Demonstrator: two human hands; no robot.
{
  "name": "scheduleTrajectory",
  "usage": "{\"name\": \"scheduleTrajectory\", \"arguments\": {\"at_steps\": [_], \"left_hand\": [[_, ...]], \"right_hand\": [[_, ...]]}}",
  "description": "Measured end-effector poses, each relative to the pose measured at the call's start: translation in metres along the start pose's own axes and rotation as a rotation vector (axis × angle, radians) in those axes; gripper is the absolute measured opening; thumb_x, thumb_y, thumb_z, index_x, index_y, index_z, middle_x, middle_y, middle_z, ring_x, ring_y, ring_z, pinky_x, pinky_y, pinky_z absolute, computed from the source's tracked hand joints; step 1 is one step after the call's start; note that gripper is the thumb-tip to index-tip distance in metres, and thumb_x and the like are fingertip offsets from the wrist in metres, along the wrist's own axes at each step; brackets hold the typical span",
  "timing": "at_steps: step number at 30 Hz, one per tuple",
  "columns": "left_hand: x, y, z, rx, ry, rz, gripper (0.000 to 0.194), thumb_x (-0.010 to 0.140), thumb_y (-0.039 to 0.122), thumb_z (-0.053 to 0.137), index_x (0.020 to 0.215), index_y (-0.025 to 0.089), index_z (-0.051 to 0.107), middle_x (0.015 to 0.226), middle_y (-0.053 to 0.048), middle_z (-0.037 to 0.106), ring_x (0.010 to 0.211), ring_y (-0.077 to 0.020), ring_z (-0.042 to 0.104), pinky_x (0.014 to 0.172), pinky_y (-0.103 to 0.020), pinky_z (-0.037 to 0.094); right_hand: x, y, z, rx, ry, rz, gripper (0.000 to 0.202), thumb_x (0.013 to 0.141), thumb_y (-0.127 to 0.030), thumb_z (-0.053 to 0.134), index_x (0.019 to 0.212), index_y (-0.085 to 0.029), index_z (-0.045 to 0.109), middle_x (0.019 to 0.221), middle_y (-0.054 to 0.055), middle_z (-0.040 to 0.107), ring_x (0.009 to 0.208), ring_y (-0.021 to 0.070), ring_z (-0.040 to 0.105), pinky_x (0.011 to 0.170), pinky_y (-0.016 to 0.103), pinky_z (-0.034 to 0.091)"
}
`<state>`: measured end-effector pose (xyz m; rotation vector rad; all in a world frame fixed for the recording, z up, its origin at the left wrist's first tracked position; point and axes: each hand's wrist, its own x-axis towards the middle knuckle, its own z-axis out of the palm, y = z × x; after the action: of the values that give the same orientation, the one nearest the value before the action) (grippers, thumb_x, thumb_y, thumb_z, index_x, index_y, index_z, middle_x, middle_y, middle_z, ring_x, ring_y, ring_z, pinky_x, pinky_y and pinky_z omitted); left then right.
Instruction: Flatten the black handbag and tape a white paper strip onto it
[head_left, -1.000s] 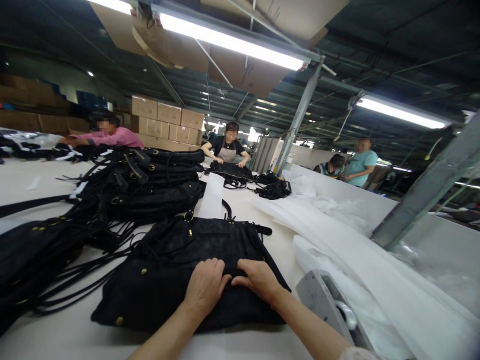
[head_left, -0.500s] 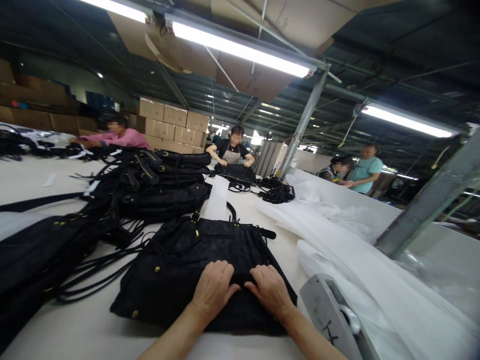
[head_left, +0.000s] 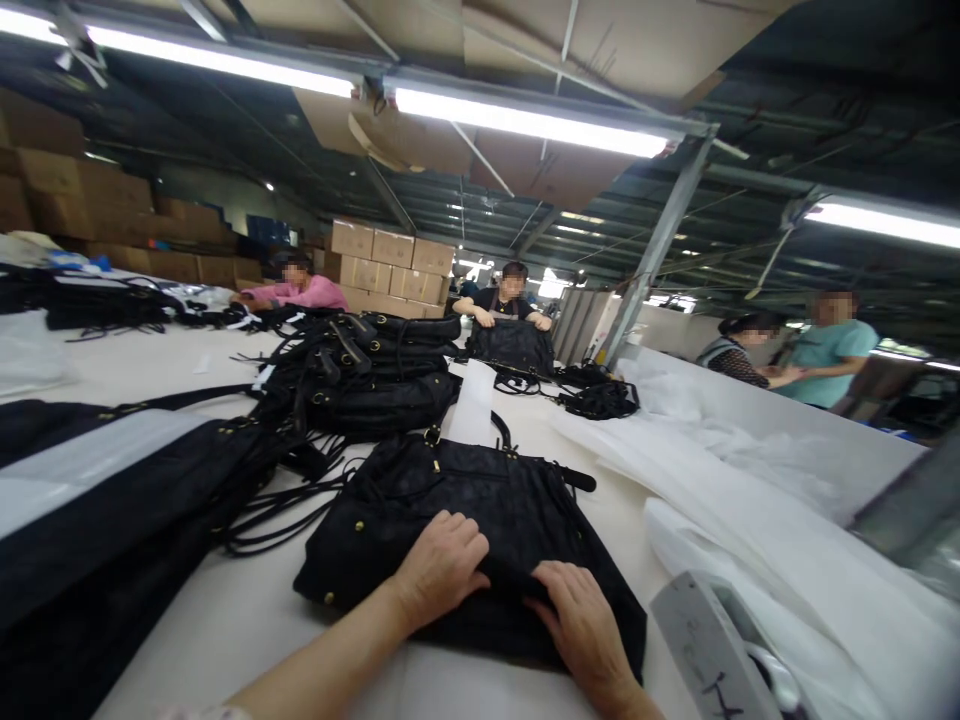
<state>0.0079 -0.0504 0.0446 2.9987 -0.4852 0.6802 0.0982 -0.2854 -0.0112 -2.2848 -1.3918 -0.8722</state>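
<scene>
A black handbag [head_left: 465, 500] with gold studs and a gold ring lies flat on the white table in front of me. My left hand [head_left: 442, 565] is closed on the fabric near its lower middle, the thumb pressed in from the side. A short way to the right, my right hand [head_left: 581, 610] pinches the same bag, fingers on top and thumb underneath. Between the two hands the cloth rises in a fold. A black strap end sticks out past the bag's upper right corner.
Another black bag [head_left: 135, 530] lies at left, with a pile of black bags [head_left: 382, 390] behind it. White wrapping sheets [head_left: 750, 500] and a grey dispenser-like box [head_left: 712, 645] are at right. A co-worker [head_left: 506, 300] across the table handles a black bag; other people stand farther off.
The camera view has swung left. My right hand has shifted lower on the bag and farther from the left, and the fabric between them is lifted. The co-worker opposite has raised a bag upright.
</scene>
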Motion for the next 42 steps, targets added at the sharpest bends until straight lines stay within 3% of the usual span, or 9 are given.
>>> {"name": "scheduleTrajectory", "arguments": {"at_steps": [5,10,13,16,20,25,29,36,42], "left_hand": [[-0.047,-0.058,-0.023,0.152,-0.044,-0.087,0.028,0.093,0.044,0.059,0.083,0.018,0.055,0.085,-0.005,0.062,0.08,-0.023,0.056,0.071,-0.035,0.037],[-0.07,-0.083,-0.01,0.174,-0.072,-0.116,0.027,0.095,0.042,0.056,0.082,0.018,0.055,0.084,-0.005,0.062,0.077,-0.0219,0.055,0.069,-0.034,0.036],[-0.071,-0.08,-0.014,0.166,-0.064,-0.106,0.024,0.095,0.04,0.057,0.085,0.018,0.055,0.085,-0.004,0.061,0.078,-0.0217,0.054,0.07,-0.034,0.037],[-0.072,-0.068,-0.037,0.119,-0.04,-0.113,0.012,0.092,0.029,0.061,0.096,0.019,0.056,0.095,-0.004,0.061,0.087,-0.0224,0.053,0.076,-0.034,0.038],[-0.072,-0.048,-0.059,0.012,-0.031,-0.145,0.032,0.08,0.023,0.074,0.104,0.021,0.054,0.108,-0.005,0.057,0.1,-0.0254,0.05,0.086,-0.038,0.039],[-0.082,-0.045,-0.033,0.126,-0.006,-0.109,0.015,0.082,0.012,0.067,0.086,0.019,0.053,0.091,-0.004,0.057,0.084,-0.0231,0.05,0.074,-0.035,0.041],[-0.103,-0.055,-0.018,0.116,0.016,0.012,0.016,0.093,0.009,0.048,0.083,0.019,0.055,0.083,-0.003,0.055,0.076,-0.0193,0.049,0.073,-0.033,0.042],[-0.127,-0.059,-0.036,0.165,0.214,0.286,0.036,0.098,0.007,0.034,0.132,0.012,0.047,0.09,-0.006,0.058,0.076,-0.0176,0.053,0.072,-0.031,0.048],[-0.131,-0.051,-0.042,0.166,0.215,0.311,0.032,0.099,0.008,0.032,0.125,0.012,0.051,0.08,-0.004,0.056,0.068,-0.0168,0.052,0.063,-0.031,0.048]], "right_hand": [[0.002,0.0,-0.002,-0.015,0.068,-0.057,0.01,0.096,-0.024,0.051,0.104,-0.021,0.056,0.094,0.006,0.069,0.083,0.0235,0.064,0.078,0.037,0.044],[0.006,-0.003,-0.004,-0.005,0.083,-0.075,0.011,0.096,-0.021,0.05,0.104,-0.021,0.058,0.096,0.006,0.069,0.085,0.0223,0.064,0.08,0.035,0.043],[0.009,-0.004,-0.005,-0.009,0.149,-0.104,0.014,0.099,-0.024,0.045,0.101,-0.019,0.058,0.092,0.006,0.068,0.081,0.0206,0.063,0.076,0.033,0.044],[0.012,-0.007,-0.008,-0.028,0.204,-0.132,0.017,0.1,-0.024,0.043,0.097,-0.018,0.059,0.089,0.006,0.068,0.081,0.0193,0.063,0.076,0.032,0.044],[0.012,-0.012,-0.012,-0.055,0.221,-0.142,0.015,0.098,-0.023,0.046,0.094,-0.018,0.06,0.092,0.007,0.068,0.086,0.0194,0.063,0.081,0.032,0.044],[-0.002,-0.017,-0.019,-0.094,0.221,-0.192,0.031,0.1,-0.014,0.034,0.095,-0.02,0.064,0.096,0.006,0.069,0.091,0.0188,0.062,0.085,0.032,0.041],[-0.015,-0.021,-0.03,-0.102,0.156,-0.263,0.04,0.102,-0.019,0.028,0.098,-0.024,0.067,0.1,0.004,0.071,0.095,0.0187,0.06,0.087,0.032,0.039],[-0.016,-0.014,-0.038,-0.088,-0.01,-0.308,0.035,0.098,-0.015,0.035,0.103,-0.026,0.068,0.109,0.005,0.071,0.098,0.0183,0.06,0.085,0.031,0.043],[-0.006,0.002,-0.052,-0.116,-0.234,-0.423,0.037,0.098,-0.012,0.037,0.121,-0.025,0.063,0.124,0.006,0.067,0.103,0.0184,0.063,0.081,0.033,0.047]]}}
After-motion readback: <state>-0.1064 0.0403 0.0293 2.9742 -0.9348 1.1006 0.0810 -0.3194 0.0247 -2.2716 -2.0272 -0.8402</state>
